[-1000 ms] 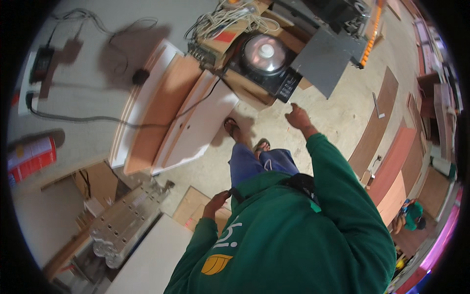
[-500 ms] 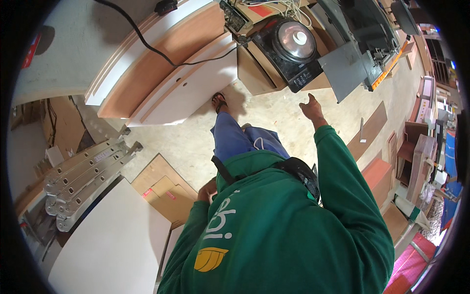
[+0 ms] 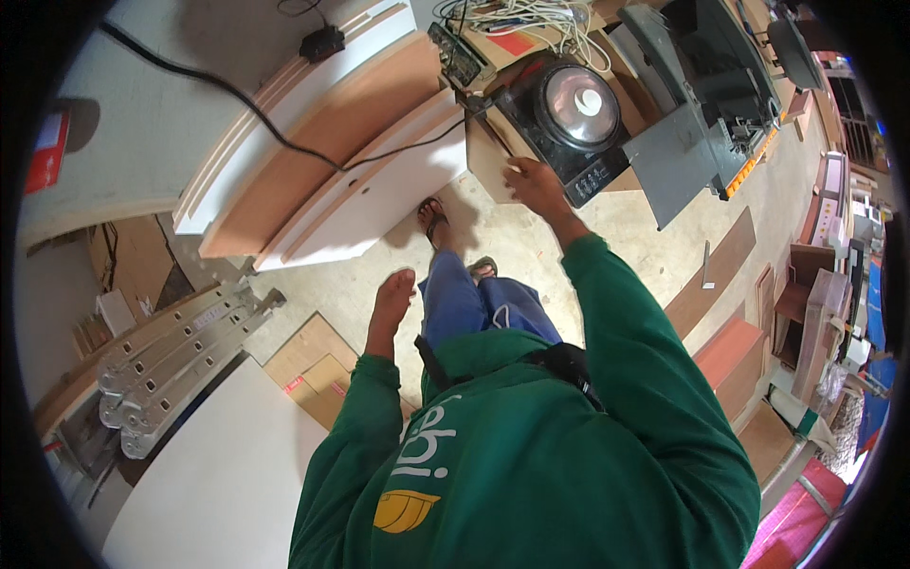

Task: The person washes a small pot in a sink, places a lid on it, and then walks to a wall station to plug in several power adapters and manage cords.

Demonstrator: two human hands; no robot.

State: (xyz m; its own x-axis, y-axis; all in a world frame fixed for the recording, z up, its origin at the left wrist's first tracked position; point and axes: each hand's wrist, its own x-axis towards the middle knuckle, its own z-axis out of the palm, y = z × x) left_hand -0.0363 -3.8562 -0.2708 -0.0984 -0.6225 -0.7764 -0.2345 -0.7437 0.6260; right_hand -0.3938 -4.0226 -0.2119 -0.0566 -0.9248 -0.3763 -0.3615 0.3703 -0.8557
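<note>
My right hand reaches forward over the floor, beside the near left edge of a black induction cooktop. Its fingers are loosely bent and apart, with nothing visible in them; whether they touch the box under the cooktop I cannot tell. On the cooktop sits a round shiny metal lid or pan. My left hand hangs in front of my left side, above the floor, empty with its fingers loosely curled. Nearest to it are the white-faced panels leaning at the wall.
A black cable crosses over the panels toward the cooktop. A folded metal ladder and a large white board stand at the left. Grey metal equipment is right of the cooktop. A brown plank lies on the floor.
My right hand has moved left to beside the cooktop's edge. My left hand has come forward, away from my waist. The view has shifted slightly, and a second foot now shows.
</note>
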